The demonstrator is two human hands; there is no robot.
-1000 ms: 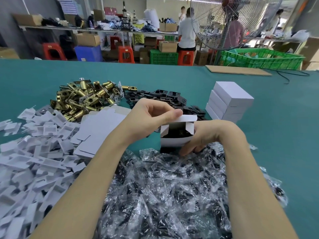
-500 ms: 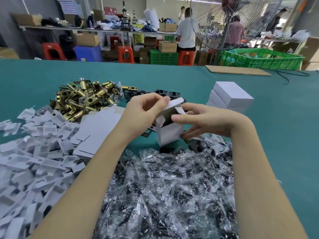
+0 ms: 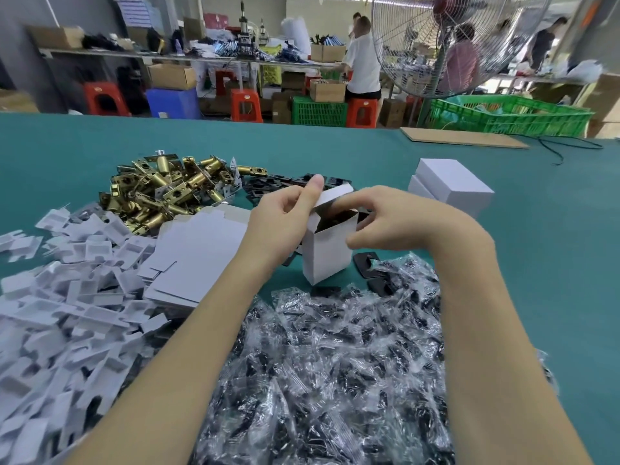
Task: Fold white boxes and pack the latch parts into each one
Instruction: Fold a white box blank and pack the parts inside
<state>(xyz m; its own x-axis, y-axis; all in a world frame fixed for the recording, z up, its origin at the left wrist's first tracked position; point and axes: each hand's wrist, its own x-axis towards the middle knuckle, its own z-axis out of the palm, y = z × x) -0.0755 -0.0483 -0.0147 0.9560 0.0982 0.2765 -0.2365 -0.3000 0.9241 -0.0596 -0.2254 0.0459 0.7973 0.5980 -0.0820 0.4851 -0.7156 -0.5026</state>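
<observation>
White card, a small open box (image 3: pixel 330 251), stands upright just above the teal table (image 3: pixel 536 263), between my two hands, something dark showing inside its mouth. My left hand (image 3: pixel 285 219) pinches the raised top flap between thumb and curled fingers. My right hand (image 3: pixel 399 219) curls over the box's open top from the right, fingertips at its rim, thumb against its front face. Flat box blanks (image 3: pixel 198 260) lie just left of it, brass latch bolts (image 3: pixel 161 193) heaped beyond them. Black plates (image 3: pixel 369 263) sit beside the box; bagged black parts (image 3: pixel 335 364) spread near me. Finished boxes (image 3: pixel 453 186) stack to the right, white card inserts (image 3: pixel 60 313) piled far left
</observation>
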